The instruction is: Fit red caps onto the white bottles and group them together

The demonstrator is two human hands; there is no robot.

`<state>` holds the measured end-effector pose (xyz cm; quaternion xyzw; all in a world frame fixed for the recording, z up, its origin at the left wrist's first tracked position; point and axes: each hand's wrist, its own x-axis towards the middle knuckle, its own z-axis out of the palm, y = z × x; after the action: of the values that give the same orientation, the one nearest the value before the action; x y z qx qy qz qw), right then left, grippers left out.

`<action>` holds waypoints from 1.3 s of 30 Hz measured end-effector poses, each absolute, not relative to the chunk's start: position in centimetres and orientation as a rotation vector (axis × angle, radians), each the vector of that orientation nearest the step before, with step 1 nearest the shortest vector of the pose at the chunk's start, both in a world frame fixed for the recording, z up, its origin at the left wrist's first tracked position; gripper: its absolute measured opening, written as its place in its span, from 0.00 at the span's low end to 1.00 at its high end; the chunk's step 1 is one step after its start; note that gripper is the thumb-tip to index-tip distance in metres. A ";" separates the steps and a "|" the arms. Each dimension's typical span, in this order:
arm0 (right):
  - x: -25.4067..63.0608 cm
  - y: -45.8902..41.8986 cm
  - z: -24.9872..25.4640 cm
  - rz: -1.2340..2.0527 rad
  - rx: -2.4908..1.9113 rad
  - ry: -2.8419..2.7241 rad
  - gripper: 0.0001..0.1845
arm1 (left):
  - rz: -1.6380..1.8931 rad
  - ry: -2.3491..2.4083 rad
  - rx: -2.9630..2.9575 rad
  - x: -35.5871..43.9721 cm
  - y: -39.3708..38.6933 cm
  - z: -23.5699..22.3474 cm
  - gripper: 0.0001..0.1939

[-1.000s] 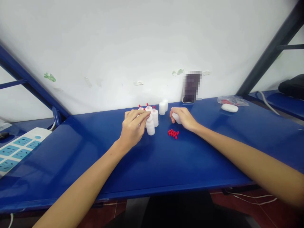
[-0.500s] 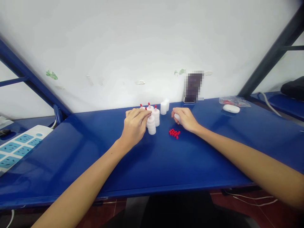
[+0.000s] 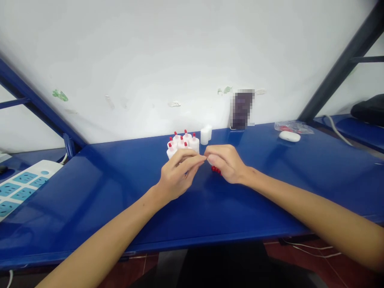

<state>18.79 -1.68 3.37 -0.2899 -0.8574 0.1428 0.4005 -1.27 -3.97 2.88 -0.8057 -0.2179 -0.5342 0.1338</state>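
My left hand point(image 3: 180, 174) is closed in a pinch, its fingertips touching those of my right hand; whatever sits between them is too small to make out. My right hand point(image 3: 228, 163) is curled around a white bottle, mostly hidden behind the fingers. Behind my left hand stands a cluster of several white dropper bottles point(image 3: 194, 144) with red-tipped nozzles, all upright. Small red caps point(image 3: 215, 169) lie on the table, partly covered by my right hand. Farther back, two plain white bottles point(image 3: 204, 137) without red tips stand side by side.
The blue table point(image 3: 120, 180) runs back to a white wall. A blurred phone point(image 3: 241, 110) leans there. Toward the right lie a white earbud case point(image 3: 289, 136) and a clear plastic bag point(image 3: 294, 127) with red pieces. A power strip point(image 3: 27, 186) lies at the left.
My left hand has left the bottle cluster and moved right. My right hand, with the white bottle, has come left and nearer, so both hands now meet at the fingertips.
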 end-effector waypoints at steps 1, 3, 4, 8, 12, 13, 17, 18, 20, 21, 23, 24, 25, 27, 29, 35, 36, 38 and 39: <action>18.6 -2.0 3.4 0.353 -0.688 -2.198 0.25 | -1.569 -0.611 -2.361 -1.1 -4.2 2.7 0.13; 18.3 -2.4 3.4 0.343 -0.649 -2.241 0.24 | -1.607 -0.568 -2.400 -0.9 -4.5 2.7 0.15; 18.2 -2.5 3.4 0.352 -0.657 -2.252 0.24 | -1.618 -0.543 -2.418 -0.8 -4.7 2.7 0.16; 17.8 -2.8 3.6 0.478 -0.724 -2.260 0.27 | -1.619 -0.412 -2.456 -0.6 -5.0 2.9 0.16; 17.7 -3.0 3.8 0.535 -0.728 -2.269 0.31 | -1.584 -0.350 -2.477 -0.7 -4.8 2.6 0.15; 17.8 -3.0 3.8 0.540 -0.738 -2.271 0.32 | -1.579 -0.346 -2.476 -0.7 -4.8 2.6 0.15; 17.9 -2.9 3.9 0.500 -0.804 -2.263 0.33 | -1.525 -0.331 -2.461 -1.1 -4.6 2.8 0.15; 17.9 -2.9 3.9 0.480 -0.813 -2.268 0.33 | -1.511 -0.325 -2.462 -1.2 -4.6 2.9 0.16; 18.0 -2.8 3.9 0.459 -0.812 -2.278 0.32 | -1.490 -0.310 -2.474 -1.4 -4.5 3.1 0.16; 18.0 -2.8 4.0 0.460 -0.808 -2.280 0.32 | -1.485 -0.303 -2.478 -1.5 -4.6 3.1 0.16; 18.0 -2.8 4.0 0.476 -0.808 -2.269 0.32 | -1.469 -0.293 -2.473 -1.6 -4.6 3.2 0.17; 18.0 -2.8 4.0 0.481 -0.812 -2.259 0.32 | -1.458 -0.292 -2.470 -1.6 -4.6 3.2 0.17; 18.0 -2.8 4.1 0.480 -0.813 -2.253 0.32 | -1.447 -0.293 -2.471 -1.7 -4.6 3.2 0.17; 18.1 -2.8 4.1 0.474 -0.803 -2.258 0.33 | -1.433 -0.297 -2.494 -1.7 -4.7 3.1 0.18; 18.2 -2.6 4.1 0.485 -0.788 -2.281 0.34 | -1.433 -0.294 -2.528 -1.7 -4.7 3.0 0.18; 18.6 -2.5 4.3 0.591 -0.794 -2.424 0.28 | -1.350 -0.286 -2.577 -1.8 -4.3 2.7 0.20; 18.6 -2.5 4.4 0.591 -0.798 -2.432 0.27 | -1.327 -0.291 -2.586 -1.8 -4.3 2.8 0.21; 18.7 -2.5 4.6 0.570 -0.810 -2.410 0.25 | -1.313 -0.341 -2.571 -1.7 -4.4 2.9 0.20; 18.7 -2.4 4.6 0.550 -0.820 -2.383 0.25 | -1.319 -0.395 -2.542 -1.6 -4.5 2.9 0.19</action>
<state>18.74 -2.44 4.62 -0.3053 -0.8875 0.2050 0.2775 -1.63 -4.52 2.92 -0.8724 -0.1357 -0.4526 0.1252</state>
